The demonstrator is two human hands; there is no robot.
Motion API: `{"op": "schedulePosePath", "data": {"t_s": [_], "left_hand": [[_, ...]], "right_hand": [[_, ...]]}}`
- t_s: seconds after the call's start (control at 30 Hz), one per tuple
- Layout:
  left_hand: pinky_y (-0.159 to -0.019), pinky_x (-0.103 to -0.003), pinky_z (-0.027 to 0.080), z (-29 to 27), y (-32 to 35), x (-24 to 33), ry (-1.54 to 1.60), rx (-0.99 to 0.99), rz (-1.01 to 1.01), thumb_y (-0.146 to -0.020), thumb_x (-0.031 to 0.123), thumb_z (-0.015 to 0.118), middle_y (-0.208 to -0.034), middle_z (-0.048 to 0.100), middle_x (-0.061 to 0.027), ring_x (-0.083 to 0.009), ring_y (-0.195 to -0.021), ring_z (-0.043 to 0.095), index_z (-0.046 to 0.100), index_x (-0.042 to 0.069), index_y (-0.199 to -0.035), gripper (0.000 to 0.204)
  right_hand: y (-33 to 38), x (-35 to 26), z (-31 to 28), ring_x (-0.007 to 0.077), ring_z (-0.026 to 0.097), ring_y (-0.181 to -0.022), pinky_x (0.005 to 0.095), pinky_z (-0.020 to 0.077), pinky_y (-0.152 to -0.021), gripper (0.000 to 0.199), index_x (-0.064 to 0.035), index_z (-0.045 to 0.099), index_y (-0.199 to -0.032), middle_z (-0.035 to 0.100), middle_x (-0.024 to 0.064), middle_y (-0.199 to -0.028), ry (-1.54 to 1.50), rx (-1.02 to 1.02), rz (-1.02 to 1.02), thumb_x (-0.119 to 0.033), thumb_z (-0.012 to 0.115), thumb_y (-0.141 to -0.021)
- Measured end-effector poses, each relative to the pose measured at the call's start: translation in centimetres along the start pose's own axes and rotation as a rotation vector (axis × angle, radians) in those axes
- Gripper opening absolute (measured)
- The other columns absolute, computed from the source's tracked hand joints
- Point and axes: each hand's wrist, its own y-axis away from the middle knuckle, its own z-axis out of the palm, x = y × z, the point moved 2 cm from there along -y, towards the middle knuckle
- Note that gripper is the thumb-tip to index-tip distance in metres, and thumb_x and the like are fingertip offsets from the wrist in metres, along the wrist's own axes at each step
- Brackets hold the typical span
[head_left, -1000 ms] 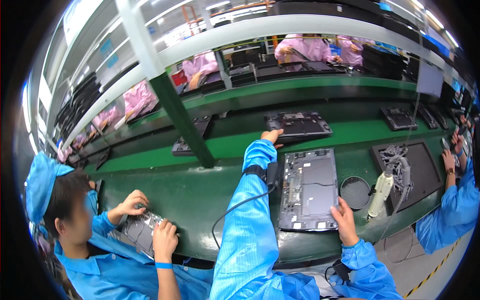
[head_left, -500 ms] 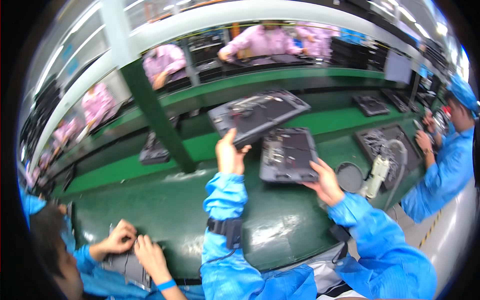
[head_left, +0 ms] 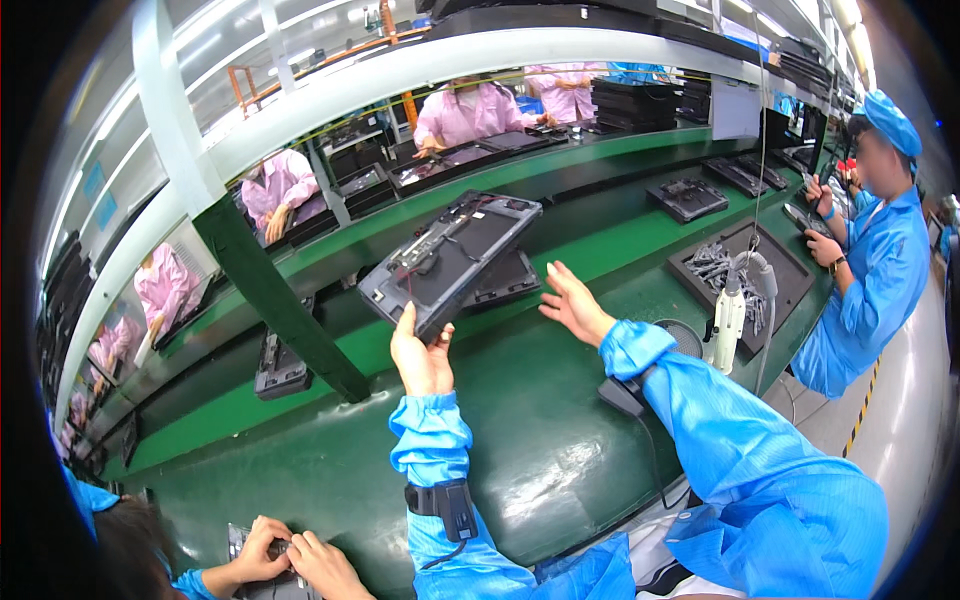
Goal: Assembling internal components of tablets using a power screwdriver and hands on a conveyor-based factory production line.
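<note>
My left hand (head_left: 424,358) grips the near edge of a dark rectangular device housing (head_left: 470,245), tilted and raised above the bench. Its open inner side shows a light metal strip, a small board and thin cables. Behind and partly under it, a second dark housing (head_left: 512,278) rests at the green belt's near side, mostly hidden by the first. My right hand (head_left: 577,306) is empty, fingers spread, just to the right of that second housing and apart from it.
A white electric screwdriver (head_left: 728,322) hangs at the right, before a dark tray (head_left: 795,275) of grey parts. A round dark dish (head_left: 684,340) lies beside it. A green post (head_left: 275,295) rises at left. More housings (head_left: 688,200) sit along the belt. Co-workers' hands (head_left: 290,560) work at lower left.
My right hand has let go of the second housing, which now lies farther back, and its fingers have opened. My left hand still holds the first housing, now tilted more steeply. The view has shifted.
</note>
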Motion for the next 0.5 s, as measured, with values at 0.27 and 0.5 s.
{"op": "schedulePosePath", "data": {"t_s": [0.27,0.5], "left_hand": [[-0.056,-0.028,0.048,5.6,9.6,-10.3,-0.13,-0.103,-0.01,-0.095,0.027,0.049,-0.092,0.059,-0.0059,-0.0153,-0.071,0.058,0.05,0.006,-0.108,0.026],[-0.052,-0.027,0.047,3.3,18.4,-15.5,-0.427,-0.702,-0.571,-0.094,0.032,0.051,-0.087,0.057,-0.0072,-0.0156,-0.064,0.057,0.051,0.003,-0.104,0.03]], "right_hand": [[9.0,-5.2,2.2,0.0238,0.056,-0.102,0.0395,0.0484,-0.084,0.077,-0.0097,0.006,-0.146,0.052,0.0155,-0.118,0.0,-0.011,-0.203,-0.02,0.058,-0.09],[12.2,-5.2,-2.3,0.0119,0.056,-0.089,0.0258,0.0461,-0.079,0.062,-0.003,0.029,-0.141,0.057,0.0098,-0.11,0.026,0.027,-0.23,0.005,0.041,-0.081]]}}
